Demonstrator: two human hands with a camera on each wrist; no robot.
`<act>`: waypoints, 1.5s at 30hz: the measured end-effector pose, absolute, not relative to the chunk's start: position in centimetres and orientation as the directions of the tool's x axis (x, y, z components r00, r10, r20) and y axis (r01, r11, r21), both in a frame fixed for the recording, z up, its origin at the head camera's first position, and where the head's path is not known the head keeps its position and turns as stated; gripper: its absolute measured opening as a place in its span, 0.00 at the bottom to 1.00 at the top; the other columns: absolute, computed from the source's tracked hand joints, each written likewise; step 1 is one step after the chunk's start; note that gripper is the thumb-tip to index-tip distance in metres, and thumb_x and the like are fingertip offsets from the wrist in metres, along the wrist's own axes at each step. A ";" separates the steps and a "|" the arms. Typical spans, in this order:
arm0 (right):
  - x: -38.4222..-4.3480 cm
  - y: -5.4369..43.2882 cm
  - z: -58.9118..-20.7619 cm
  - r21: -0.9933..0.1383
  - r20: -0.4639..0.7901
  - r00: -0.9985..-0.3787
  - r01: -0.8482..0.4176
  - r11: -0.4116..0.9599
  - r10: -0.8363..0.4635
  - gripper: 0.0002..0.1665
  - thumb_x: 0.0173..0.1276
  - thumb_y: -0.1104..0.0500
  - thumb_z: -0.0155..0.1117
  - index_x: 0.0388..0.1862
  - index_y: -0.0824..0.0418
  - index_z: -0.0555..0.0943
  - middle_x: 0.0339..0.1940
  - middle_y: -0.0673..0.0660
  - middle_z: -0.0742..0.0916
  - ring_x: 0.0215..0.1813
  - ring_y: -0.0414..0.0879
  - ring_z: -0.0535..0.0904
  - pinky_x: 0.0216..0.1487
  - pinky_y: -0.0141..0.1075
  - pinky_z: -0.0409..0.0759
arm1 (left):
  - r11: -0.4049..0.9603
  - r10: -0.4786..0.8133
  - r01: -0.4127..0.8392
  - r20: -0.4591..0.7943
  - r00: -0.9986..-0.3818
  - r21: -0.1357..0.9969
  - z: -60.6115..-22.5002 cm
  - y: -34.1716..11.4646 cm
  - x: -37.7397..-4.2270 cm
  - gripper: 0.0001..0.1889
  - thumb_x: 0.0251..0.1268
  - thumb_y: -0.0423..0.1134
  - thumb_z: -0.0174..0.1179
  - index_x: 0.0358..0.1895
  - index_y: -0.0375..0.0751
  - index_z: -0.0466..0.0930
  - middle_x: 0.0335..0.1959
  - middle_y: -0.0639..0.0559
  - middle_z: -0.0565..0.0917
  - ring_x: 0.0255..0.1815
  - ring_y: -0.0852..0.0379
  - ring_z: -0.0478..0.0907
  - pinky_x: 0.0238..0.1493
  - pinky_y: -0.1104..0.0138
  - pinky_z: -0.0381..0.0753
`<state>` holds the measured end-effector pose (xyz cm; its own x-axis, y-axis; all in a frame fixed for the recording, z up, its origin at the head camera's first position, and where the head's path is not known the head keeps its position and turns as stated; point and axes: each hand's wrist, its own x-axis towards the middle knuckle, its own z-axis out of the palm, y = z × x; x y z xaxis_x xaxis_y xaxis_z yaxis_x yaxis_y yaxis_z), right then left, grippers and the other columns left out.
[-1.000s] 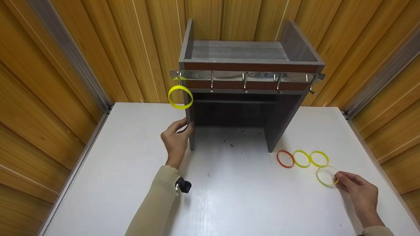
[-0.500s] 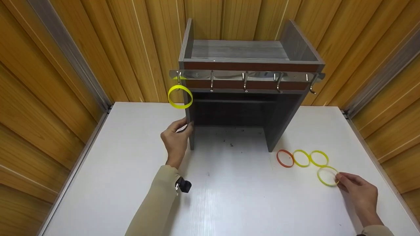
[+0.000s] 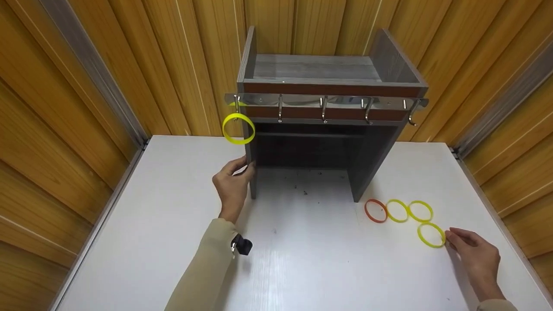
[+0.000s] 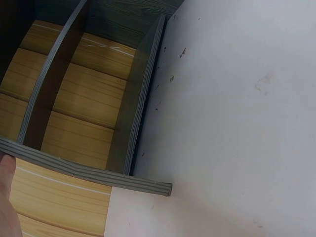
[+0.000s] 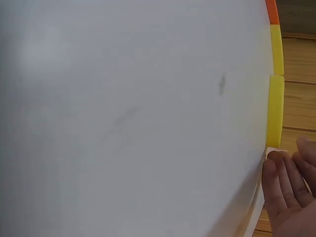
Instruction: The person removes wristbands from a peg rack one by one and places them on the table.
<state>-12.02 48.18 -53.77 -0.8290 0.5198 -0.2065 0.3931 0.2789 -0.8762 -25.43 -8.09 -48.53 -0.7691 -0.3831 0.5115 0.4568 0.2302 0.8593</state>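
In the head view my left hand grips the front edge of the left side panel of a grey wooden shelf. In the left wrist view only a sliver of that hand shows beside the panel. My right hand is just right of the nearest yellow ring, fingertips at its rim. The right wrist view shows a gap between this hand's extended fingers and the yellow band. Two more yellow rings and a red ring lie beyond, nearly touching.
A metal hook rail with several hooks runs across the shelf's front. Another yellow ring hangs from its leftmost hook. The white table is enclosed by wood-patterned walls at the back and both sides.
My right fingers have let go of the nearest yellow ring, which now lies flat close to the others. The left hand keeps its grip on the shelf panel.
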 end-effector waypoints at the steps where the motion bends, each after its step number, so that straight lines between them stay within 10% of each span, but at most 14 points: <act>1: -12.0 48.1 -53.6 -0.873 -0.186 -0.835 0.382 0.302 0.518 0.22 0.74 0.53 0.74 0.59 0.65 0.86 0.33 0.32 0.88 0.37 0.28 0.87 0.41 0.25 0.87 | 0.229 -0.383 0.456 0.510 -0.770 0.860 -48.5 -8.1 -25.4 0.11 0.59 0.24 0.75 0.45 0.34 0.92 0.41 0.47 0.92 0.44 0.51 0.91 0.44 0.66 0.91; 45: -16.4 34.1 -41.5 -0.900 0.368 -0.898 -0.281 0.333 0.239 0.19 0.72 0.66 0.73 0.59 0.71 0.85 0.51 0.56 0.92 0.51 0.40 0.90 0.54 0.29 0.85 | 0.261 -0.383 0.474 0.541 -0.749 0.841 -48.5 -8.1 -25.5 0.10 0.59 0.24 0.75 0.44 0.33 0.92 0.40 0.48 0.92 0.43 0.53 0.91 0.43 0.66 0.91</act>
<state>-16.39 34.06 -41.55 -0.8984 0.2390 0.3684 -0.2806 0.3328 -0.9003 -25.50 -8.06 -48.46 -0.7486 -0.3829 0.5412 0.4742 0.2612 0.8408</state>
